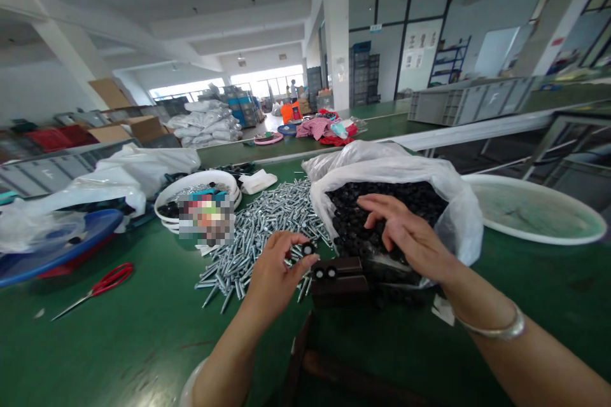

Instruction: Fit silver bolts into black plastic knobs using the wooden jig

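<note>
My left hand (274, 273) pinches a small black round part (308, 248) with a pale centre between thumb and fingertips. Just below and to the right of it stands a dark block (340, 292), and two similar round parts (325, 273) sit along its groove. Above a white plastic bag (458, 203) full of small black parts (348, 210), my right hand (405, 232) reaches with its fingers apart, seemingly holding nothing. Left of the bag, a heap of silver metal bolts or pins (267, 216) spreads over the green table (157, 331).
Red-handled scissors (112, 278) lie at the left, near a blue basin (95, 235). White tubs (165, 206) stand behind the metal heap. A wide white tray (539, 210) is on the right. A dark tool with a wooden handle (329, 365) lies in front.
</note>
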A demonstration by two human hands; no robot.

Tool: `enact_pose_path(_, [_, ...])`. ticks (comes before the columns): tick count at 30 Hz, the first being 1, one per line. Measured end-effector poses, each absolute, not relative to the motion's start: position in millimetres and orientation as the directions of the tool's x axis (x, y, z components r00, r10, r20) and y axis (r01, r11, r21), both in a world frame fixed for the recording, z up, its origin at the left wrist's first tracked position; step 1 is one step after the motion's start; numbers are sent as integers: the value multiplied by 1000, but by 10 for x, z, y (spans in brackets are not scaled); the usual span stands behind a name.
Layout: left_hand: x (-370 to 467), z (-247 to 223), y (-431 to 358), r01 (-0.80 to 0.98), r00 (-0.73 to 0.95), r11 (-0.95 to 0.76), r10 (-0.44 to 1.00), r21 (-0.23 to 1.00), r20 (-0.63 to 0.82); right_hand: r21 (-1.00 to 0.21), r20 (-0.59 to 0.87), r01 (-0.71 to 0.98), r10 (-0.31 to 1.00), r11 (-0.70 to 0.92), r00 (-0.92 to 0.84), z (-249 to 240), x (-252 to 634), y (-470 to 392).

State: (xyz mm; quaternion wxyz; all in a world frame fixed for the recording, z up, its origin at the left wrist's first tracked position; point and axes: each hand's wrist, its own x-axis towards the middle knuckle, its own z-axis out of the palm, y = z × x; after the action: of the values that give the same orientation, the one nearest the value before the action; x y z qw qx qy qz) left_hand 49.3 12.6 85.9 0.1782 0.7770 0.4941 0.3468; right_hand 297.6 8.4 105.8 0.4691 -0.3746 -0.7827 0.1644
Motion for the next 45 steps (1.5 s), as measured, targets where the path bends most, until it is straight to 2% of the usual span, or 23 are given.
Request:
enact_pose_path(3, [358,673,48,734,284,-355,935,579,213,-690,564,467,815,553,-133,1085,3006,107])
enact_pose_path(5, [336,563,11,756,281,-315,948,574,151,-660,504,520,833,542,-228,1076,2969,113])
enact_pose_path(9, [359,520,-73,749,243,-305,952,588,185,-524,362,576,776,627,-516,1013,2878,99])
enact_pose_path(13, [442,656,-193,677,336,-412,910,610,242,-476,318,597,759,646,-568,976,2866,105])
enact_pose_path(19, [916,760,-191,560,552,-560,802,610,230,-516,405,616,803,596,-437,1041,2957,121])
enact_pose_path(24, [1316,744,8,603,581,-615,775,508,248,-593,468,595,834,542,-292,1079,3105,136])
enact_pose_path(30, [1487,666,142,470,566,-554,786,687,246,-686,511,512,843,518,-169,1159,3238,131])
enact_pose_path(33, [1451,671,145,496,617,-632,739,595,269,-730,512,483,855,484,-84,1176,3333,141])
enact_pose_path(37, [1306,714,132,669,634,-666,743,328,215,-741,493,505,869,442,-38,1077,3532,224])
enact_pose_path(39, [1249,727,115,716,625,-658,753,234,205,-714,477,571,879,406,-29,992,3648,280])
enact_pose_path(41, [1221,734,87,727,630,-664,746,175,215,-626,454,698,890,347,-35,900,3762,329])
enact_pose_path(45, [1196,743,39,723,632,-677,729,138,261,-261,331,957,943,128,-36,715,3949,377])
